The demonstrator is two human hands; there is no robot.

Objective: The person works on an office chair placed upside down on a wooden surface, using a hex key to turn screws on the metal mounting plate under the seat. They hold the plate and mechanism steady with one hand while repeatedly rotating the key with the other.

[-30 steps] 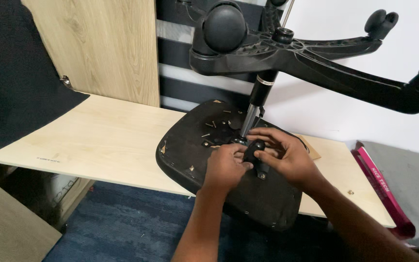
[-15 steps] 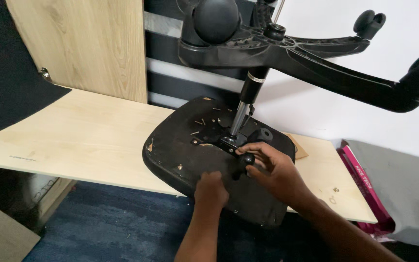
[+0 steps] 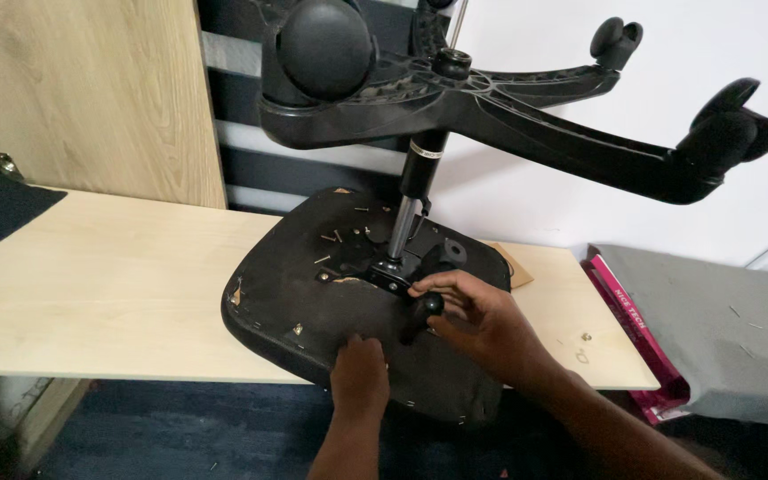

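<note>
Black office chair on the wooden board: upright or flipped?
Flipped. The black padded seat lies underside-up on the pale wooden board, and the black wheeled star base sticks up above it on the gas-lift column.

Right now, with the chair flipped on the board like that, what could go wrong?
1. The star base and castors sit high on the thin gas column; top-heavy, it may tip.
2. The seat overhangs the board's front edge under the left hand; it could slide off.
3. Loose screws could roll away while the right hand works the lever.
</note>
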